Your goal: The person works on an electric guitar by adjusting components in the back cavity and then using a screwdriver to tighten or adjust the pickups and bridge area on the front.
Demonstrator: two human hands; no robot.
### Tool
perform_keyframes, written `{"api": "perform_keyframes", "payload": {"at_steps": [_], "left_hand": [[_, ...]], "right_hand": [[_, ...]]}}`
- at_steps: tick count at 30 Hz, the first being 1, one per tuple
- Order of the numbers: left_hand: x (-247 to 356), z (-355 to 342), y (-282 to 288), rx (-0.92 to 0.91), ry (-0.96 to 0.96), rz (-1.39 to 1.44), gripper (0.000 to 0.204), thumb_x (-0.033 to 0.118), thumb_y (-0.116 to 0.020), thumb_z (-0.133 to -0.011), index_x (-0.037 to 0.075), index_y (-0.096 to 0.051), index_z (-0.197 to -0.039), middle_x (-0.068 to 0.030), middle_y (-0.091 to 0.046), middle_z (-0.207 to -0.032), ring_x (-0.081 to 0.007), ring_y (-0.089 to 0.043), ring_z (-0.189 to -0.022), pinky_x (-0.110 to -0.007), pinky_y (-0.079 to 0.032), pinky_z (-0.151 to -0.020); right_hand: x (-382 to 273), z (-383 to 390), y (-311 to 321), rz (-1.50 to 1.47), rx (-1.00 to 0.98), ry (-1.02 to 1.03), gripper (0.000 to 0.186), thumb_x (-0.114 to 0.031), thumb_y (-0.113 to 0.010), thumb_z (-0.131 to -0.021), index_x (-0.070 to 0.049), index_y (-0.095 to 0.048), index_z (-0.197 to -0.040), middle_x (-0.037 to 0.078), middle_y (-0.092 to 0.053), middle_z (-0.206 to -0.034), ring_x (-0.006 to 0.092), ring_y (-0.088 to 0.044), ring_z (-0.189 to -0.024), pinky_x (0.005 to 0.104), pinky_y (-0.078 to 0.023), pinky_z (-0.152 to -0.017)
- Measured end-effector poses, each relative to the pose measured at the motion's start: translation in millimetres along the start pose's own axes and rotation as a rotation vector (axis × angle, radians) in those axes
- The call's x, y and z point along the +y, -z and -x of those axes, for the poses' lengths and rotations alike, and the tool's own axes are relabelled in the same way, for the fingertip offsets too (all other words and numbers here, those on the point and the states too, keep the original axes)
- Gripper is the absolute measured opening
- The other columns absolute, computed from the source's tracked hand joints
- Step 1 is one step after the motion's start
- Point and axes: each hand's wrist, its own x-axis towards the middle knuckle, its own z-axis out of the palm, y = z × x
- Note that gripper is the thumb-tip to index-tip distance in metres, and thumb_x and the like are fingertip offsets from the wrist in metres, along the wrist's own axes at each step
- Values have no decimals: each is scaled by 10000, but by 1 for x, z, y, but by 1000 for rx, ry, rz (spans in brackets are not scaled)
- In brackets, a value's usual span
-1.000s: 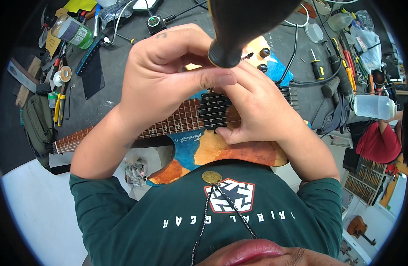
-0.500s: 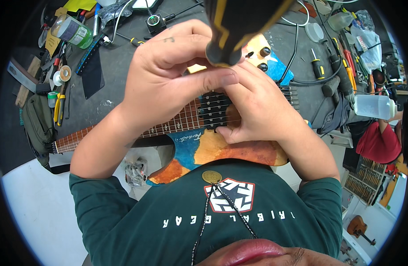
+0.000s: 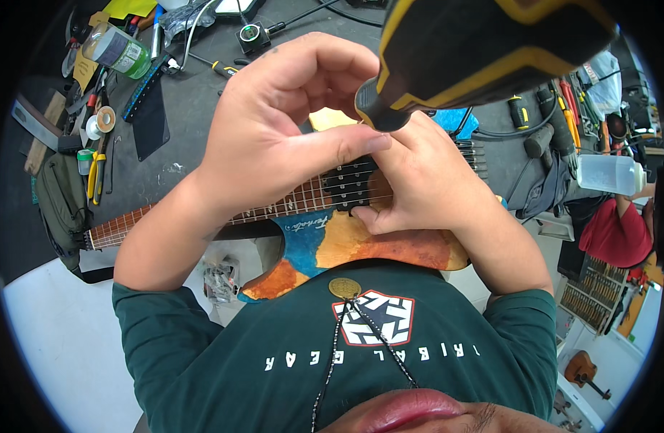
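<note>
Guitar (image 3: 397, 244) face-up at centre, neck leftward. Screwdriver (image 3: 483, 61) tilted above it, left hand (image 3: 263, 133) with fingers curled around its lower end, can't tell if gripping. Right hand (image 3: 429, 177) over guitar, thumb beside pickup (image 3: 346, 182), grip unclear.

A: ok what's that big thing up top?
B: Black-and-yellow tool handle (image 3: 490, 54), slanting from upper right toward the middle. The left hand (image 3: 274, 130) is curved around its narrow end, can't tell if it's gripping.
A: And the right hand (image 3: 429, 173)?
B: Center of frame, on the guitar (image 3: 389, 245), thumb beside the black pickup (image 3: 346, 189). Greenish bottle (image 3: 117, 50) on the bench (image 3: 187, 115), upper left.
</note>
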Motion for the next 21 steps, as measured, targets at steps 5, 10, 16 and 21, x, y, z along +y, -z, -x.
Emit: {"api": "perform_keyframes", "payload": {"at_steps": [5,10,16,21], "left_hand": [[-8,-3,7,-39,-72,-106,513,-113,-908,-924,-78,-688,-1386,-169,-830,-1260,-199,-814,-1153,-330,-662,-1025],[2,-3,-3,43,9,80,429,-103,-847,-988,-50,-672,-1376,-173,-828,-1236,-241,-805,-1206,-357,-647,-1053],[-3,-4,-4,3,-47,43,458,-111,-900,-930,-53,-706,-1340,-154,-832,-1188,-218,-808,-1141,-338,-646,-1009],[-5,-6,8,-12,-115,-170,394,-79,-897,-956,-46,-732,-1312,-151,-849,-1180,-180,-817,-1094,-314,-662,-970]], "right_hand": [[4,-1,-2,21,1,19,693,-241,-987,-602,45,-680,-1154,189,-677,-1331,414,-652,-1302,508,-574,-1094],[3,-3,-2,19,27,30,648,-240,-988,-601,36,-692,-1107,182,-685,-1293,410,-650,-1295,509,-567,-1107],[5,-2,-3,31,19,41,661,-259,-991,-593,36,-698,-1107,169,-673,-1216,401,-652,-1228,496,-575,-1077],[5,-3,-3,12,44,41,658,-258,-988,-590,30,-700,-1107,158,-667,-1184,394,-649,-1220,496,-577,-1058]]}}
